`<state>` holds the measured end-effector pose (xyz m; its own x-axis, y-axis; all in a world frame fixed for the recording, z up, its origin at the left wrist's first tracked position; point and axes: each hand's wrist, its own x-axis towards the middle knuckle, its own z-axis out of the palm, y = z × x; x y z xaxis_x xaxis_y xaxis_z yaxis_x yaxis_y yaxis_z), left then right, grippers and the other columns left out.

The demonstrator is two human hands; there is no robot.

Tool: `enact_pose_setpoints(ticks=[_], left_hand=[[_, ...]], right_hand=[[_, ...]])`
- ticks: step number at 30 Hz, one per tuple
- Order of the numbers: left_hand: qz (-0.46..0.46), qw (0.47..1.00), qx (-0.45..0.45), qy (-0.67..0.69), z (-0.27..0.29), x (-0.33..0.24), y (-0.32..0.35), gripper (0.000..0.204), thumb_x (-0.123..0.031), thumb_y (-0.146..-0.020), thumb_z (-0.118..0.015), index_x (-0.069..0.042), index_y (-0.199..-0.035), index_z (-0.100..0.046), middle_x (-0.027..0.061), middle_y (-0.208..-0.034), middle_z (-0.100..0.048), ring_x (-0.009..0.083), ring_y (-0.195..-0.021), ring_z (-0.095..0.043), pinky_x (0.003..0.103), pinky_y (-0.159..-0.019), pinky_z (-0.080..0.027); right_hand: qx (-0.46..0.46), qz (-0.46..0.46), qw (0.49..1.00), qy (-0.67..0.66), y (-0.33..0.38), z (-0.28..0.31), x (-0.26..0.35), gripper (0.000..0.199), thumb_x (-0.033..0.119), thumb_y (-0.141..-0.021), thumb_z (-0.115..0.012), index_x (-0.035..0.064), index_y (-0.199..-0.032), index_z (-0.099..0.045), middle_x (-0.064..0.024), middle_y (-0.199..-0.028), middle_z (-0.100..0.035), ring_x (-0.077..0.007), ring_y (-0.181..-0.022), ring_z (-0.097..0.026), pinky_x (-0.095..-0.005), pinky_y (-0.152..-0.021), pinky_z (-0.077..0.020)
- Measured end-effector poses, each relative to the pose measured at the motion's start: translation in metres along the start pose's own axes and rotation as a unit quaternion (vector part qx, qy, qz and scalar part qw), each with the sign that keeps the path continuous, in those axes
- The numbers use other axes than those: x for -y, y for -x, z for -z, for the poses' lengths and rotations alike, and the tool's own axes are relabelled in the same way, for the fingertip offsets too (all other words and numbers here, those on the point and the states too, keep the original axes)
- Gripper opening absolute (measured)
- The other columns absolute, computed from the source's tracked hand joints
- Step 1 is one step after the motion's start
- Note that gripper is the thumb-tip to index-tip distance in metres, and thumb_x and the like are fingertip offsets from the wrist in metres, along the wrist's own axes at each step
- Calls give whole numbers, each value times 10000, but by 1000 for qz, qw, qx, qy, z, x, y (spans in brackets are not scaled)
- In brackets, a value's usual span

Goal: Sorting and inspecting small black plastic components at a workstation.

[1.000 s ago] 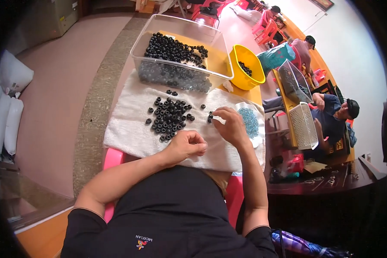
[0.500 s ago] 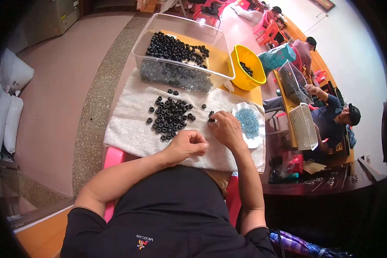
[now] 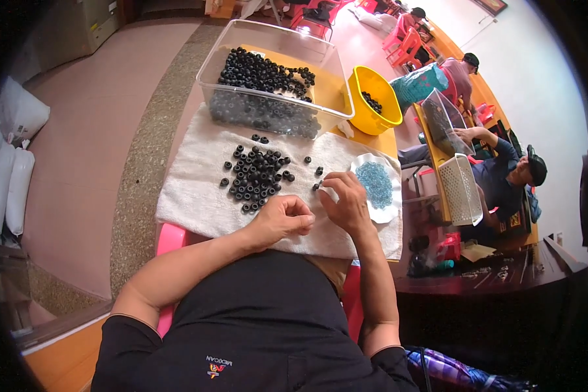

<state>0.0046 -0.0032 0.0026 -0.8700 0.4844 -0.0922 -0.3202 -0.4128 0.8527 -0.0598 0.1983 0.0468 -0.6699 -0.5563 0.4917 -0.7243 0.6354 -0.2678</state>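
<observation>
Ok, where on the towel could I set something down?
Widest: left of the black bead pile, out to the edge of the towel. Smaller: beyond the right hand, between loose beads and plate. Crowded: between pile and left hand.

- Left arm (image 3: 189, 270): bent at the elbow, forearm slanting up and inward across the front of the torso (image 3: 255, 320).
- Left hand (image 3: 277, 221): fingers curled round toward the thumb (image 3: 300, 230), both pointing right; whether anything sits between them is hidden.
- Right arm (image 3: 379, 287): forearm reaching steeply forward, leaning slightly left.
- Right hand (image 3: 351, 204): farther forward than the left, back upward, fingers bent and pointing left, thumb below the index finger; the fingertips are too small to read.
- The hands are near each other, apart.
</observation>
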Motion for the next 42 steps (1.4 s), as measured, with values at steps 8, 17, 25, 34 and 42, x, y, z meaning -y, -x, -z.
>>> enact_pose_setpoints(ticks=[8,17,25,34,42], left_hand=[[8,1000,-7,-5,-1,-2,0,164,-165,-915,-699,-39,-975,-611,41,-885,-674,107,-798,-654,251,-716,-548],[2,1000,-14,6,-2,-1,0,152,-136,-914,-694,-33,-977,-601,47,-880,-675,111,-782,-658,252,-704,-550],[2,1000,-11,20,-1,1,-2,149,-121,-915,-690,-22,-977,-598,50,-889,-671,115,-795,-661,269,-737,-567],[1,1000,-8,17,1,4,-3,140,-120,-925,-678,-23,-980,-594,50,-901,-664,114,-816,-659,276,-763,-573],[15,997,-64,42,-4,-1,-1,209,-145,-949,-649,-18,-1098,-578,49,-967,-654,112,-830,-656,262,-758,-565]], right_hand=[[71,8,996,46,-5,-6,8,180,70,-756,-713,47,-930,-673,-77,-996,-685,-286,-923,-627,-382,-786,-526],[-37,-25,999,-14,5,-5,6,241,-22,-803,-652,20,-1040,-638,-149,-1009,-668,-343,-905,-632,-402,-777,-513],[-24,-41,999,-21,4,-2,9,239,-37,-835,-617,-7,-1071,-632,-180,-981,-675,-353,-894,-648,-403,-778,-515],[-84,-57,993,-62,4,-4,16,250,-49,-850,-606,18,-1089,-636,-171,-993,-691,-327,-890,-675,-392,-766,-532],[-23,-154,977,-145,16,-4,28,206,-20,-822,-683,14,-1021,-644,-130,-894,-694,-215,-759,-705,-297,-688,-553]])
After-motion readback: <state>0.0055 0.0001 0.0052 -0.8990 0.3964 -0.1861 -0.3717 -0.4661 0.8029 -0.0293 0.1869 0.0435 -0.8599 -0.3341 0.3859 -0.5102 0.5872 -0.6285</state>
